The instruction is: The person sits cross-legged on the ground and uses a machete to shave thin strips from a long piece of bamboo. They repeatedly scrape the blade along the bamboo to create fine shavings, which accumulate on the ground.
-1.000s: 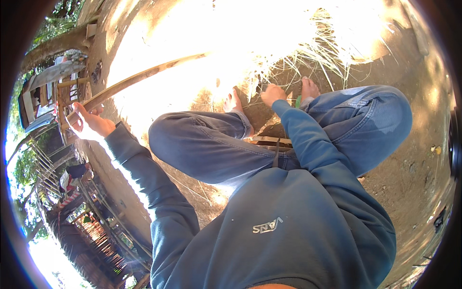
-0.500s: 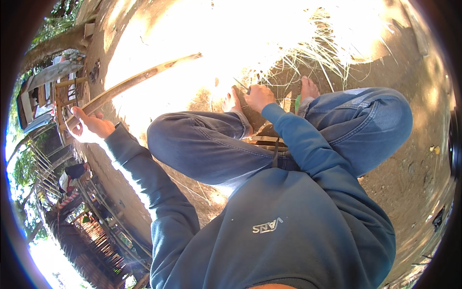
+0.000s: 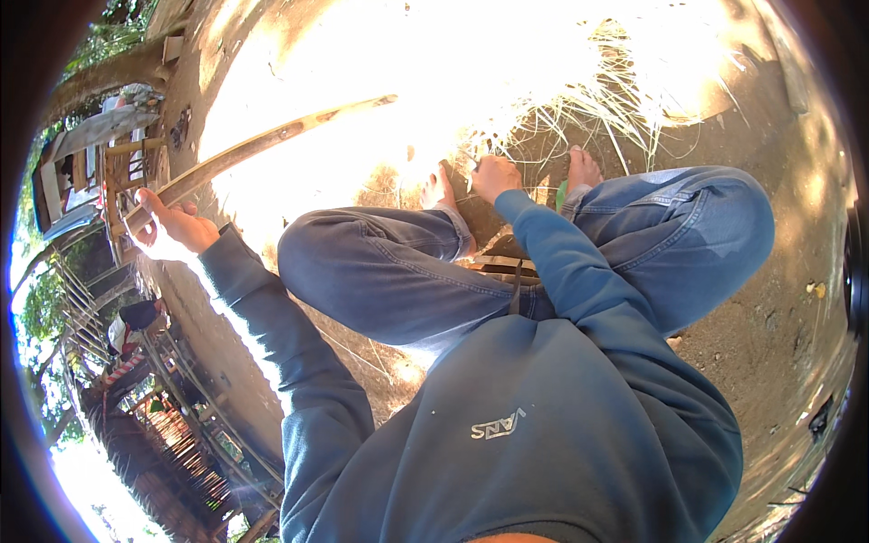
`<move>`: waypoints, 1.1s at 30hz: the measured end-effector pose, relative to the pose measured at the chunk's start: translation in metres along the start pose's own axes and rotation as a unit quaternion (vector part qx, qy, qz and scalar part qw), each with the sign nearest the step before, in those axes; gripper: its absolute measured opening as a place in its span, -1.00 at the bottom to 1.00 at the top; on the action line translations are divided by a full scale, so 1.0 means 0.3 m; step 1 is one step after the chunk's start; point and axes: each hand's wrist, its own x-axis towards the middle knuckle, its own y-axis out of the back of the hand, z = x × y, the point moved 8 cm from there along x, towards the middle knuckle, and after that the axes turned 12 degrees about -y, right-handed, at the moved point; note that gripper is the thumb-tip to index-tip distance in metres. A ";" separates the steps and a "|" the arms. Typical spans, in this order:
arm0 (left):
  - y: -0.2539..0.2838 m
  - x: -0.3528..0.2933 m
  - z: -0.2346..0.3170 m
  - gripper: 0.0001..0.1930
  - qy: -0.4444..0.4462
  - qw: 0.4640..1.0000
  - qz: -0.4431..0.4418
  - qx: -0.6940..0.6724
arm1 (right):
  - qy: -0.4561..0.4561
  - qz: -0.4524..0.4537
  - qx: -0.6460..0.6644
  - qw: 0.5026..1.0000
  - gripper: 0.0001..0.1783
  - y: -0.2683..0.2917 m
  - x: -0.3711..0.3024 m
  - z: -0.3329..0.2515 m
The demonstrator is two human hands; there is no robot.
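Note:
My left hand is closed around the near end of a long split bamboo piece, out to the left of my knee. From there the bamboo slants up and to the right, its far end over the brightly lit ground. Between my bare feet, my right hand is closed in a fist on a knife, whose thin blade is hardly visible now against the glare. A wide gap separates the knife hand from the bamboo.
Pale thin strips lie heaped on the ground beyond my right foot. Wooden slats show beneath me. At the left stand a wooden bench-like structure and a hut, with a person near it.
The bamboo piece has shifted slightly to the right with my left hand. My right hand has turned a little, and the knife blade, plain before, now barely shows.

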 end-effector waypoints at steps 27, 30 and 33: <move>0.050 -0.020 0.009 -0.85 -0.005 0.995 -0.083 0.049 | 0.062 -0.109 0.062 0.990 -0.63 0.062 -0.207 -0.242; 0.059 -0.020 0.014 -0.85 -0.012 0.996 -0.081 0.044 | 0.101 -0.060 0.042 0.992 -0.64 0.043 -0.224 -0.263; 0.028 -0.029 0.033 -0.85 -0.014 0.995 -0.084 0.051 | 0.037 -0.082 0.047 0.995 -0.61 0.007 -0.132 -0.182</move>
